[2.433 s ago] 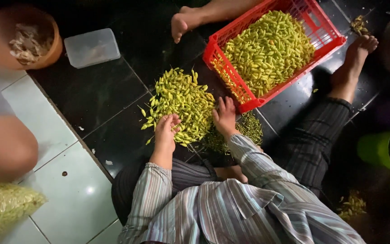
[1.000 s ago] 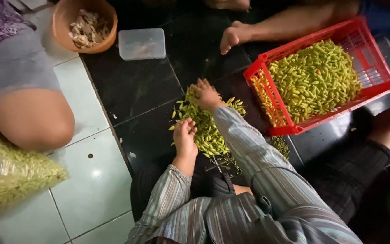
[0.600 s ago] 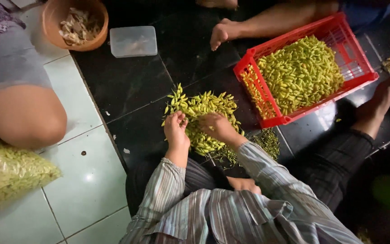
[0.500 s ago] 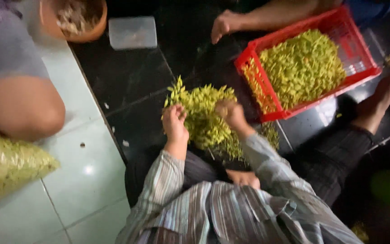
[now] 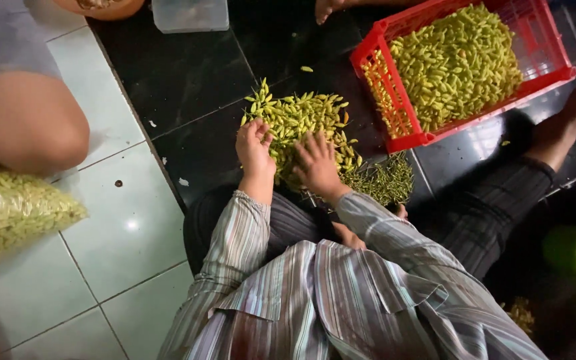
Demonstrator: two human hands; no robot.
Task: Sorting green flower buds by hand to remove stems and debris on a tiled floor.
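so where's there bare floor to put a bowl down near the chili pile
Bare dark tile lies between the clear box and the loose chili pile. Pale tile is open between the left sleeve and the plastic bag. Crowded: pile, red crate and stems sit tight together.

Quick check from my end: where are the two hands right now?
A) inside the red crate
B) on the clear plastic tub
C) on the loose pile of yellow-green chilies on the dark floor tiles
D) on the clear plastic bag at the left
C: the left hand and right hand both rest on the pile of chilies on the floor, outside the red crate.
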